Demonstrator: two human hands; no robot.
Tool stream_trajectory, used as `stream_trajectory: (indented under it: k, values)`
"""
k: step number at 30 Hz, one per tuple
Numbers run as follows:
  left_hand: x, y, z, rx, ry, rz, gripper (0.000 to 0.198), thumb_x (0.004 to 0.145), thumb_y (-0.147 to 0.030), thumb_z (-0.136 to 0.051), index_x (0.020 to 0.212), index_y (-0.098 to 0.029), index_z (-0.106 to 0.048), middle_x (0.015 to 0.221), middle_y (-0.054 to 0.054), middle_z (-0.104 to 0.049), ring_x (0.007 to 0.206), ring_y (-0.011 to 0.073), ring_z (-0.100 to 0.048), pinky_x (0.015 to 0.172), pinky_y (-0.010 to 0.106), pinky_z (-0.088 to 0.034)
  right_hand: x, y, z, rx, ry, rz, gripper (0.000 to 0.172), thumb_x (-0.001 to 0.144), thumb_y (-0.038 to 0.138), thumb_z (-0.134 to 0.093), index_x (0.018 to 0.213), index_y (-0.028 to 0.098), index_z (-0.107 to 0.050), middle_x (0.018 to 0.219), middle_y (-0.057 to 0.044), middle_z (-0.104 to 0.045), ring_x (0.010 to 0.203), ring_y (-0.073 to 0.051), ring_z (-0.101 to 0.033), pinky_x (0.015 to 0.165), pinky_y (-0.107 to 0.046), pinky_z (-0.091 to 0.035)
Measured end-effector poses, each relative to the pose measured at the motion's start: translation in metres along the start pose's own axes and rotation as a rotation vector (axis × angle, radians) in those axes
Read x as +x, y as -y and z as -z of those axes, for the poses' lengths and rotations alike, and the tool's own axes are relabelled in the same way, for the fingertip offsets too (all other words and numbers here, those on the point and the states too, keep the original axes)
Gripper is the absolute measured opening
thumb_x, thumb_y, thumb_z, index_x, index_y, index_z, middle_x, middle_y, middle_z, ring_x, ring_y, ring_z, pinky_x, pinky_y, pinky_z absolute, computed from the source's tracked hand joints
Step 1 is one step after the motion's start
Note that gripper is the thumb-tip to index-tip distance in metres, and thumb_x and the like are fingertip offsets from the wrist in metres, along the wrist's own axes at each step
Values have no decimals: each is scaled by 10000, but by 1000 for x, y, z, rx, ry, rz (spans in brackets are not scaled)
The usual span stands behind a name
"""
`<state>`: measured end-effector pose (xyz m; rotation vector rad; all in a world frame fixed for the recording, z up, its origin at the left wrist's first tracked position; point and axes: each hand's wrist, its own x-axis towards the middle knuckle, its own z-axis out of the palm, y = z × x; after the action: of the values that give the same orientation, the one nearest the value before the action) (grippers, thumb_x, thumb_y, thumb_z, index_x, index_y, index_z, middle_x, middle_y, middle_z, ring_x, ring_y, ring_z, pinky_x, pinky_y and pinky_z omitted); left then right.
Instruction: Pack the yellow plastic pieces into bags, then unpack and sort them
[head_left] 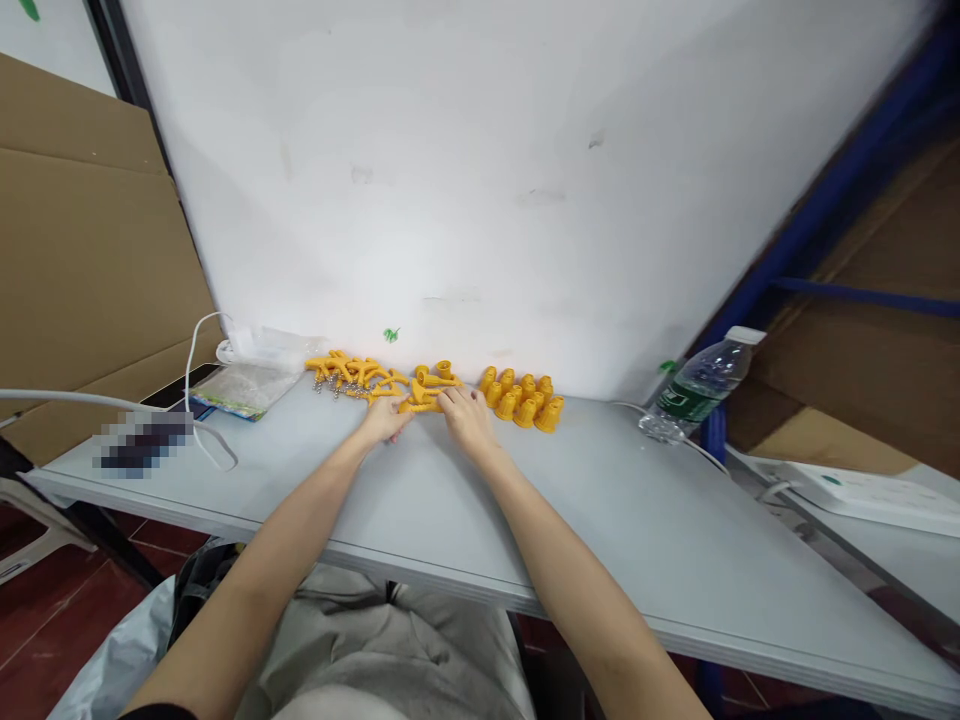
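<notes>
Both hands reach to the back of the grey table, over yellow plastic parts. My left hand (386,418) is closed on a yellow piece (409,407), with something small and reddish below its fingers. My right hand (466,415) touches the yellow parts (424,390) between the hands; whether it grips one is unclear. Left of them lies a pile of yellow branching pieces (345,368) with metal bead chains. To the right of my right hand, several yellow cup-shaped pieces (525,395) stand in rows.
A water bottle (694,390) leans at the back right of the table (585,520). Plastic bags (251,385), a white cable (189,370) and a pixelated dark item (142,443) lie at the left. A white wall (480,200) rises behind.
</notes>
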<state>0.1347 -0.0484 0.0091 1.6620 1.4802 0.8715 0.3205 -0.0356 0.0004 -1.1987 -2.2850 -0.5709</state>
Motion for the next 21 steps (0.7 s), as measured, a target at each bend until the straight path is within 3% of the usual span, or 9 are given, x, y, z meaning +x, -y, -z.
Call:
stream_trajectory:
  k: [5,8,13,17,21]
  values:
    - [1,6,3,245,-241,-316,453,810,-186,-585,1260,-168,-635,561,-42,-571,533,116,-523,610,224,-445,-1,-4,-3,94,27,-6,324,957,154,-351,1167,180,-597,1140,-128,-673,1078,-238,-538,893,-369,-283]
    - [2,9,1,332,-296,-392,444,819,-180,-570,1258,-180,-636,742,14,-683,662,145,-584,726,255,-463,-1,-4,-3,135,75,-8,350,953,172,-369,1243,186,-565,1202,-134,-663,1117,-256,-536,937,-408,-265]
    - [6,11,-2,337,-283,-365,455,801,-168,-584,1254,-165,-636,726,14,-673,665,151,-591,720,253,-458,0,-1,-2,115,114,-52,347,930,122,-387,1190,184,-609,1184,-135,-674,1114,-258,-545,919,-410,-273]
    - [8,11,-3,213,-219,-253,451,782,-171,-604,1231,-164,-646,521,-63,-522,488,115,-506,572,222,-428,-1,0,-1,91,119,-69,301,928,121,-409,1095,183,-652,1138,-130,-692,1086,-257,-560,898,-397,-286]
    - [9,10,-2,38,-113,-103,498,787,-175,-619,1285,-175,-605,445,-101,-449,345,80,-415,442,197,-370,0,1,-3,97,97,-42,288,919,116,-418,1050,181,-666,1083,-118,-713,988,-252,-580,885,-395,-298]
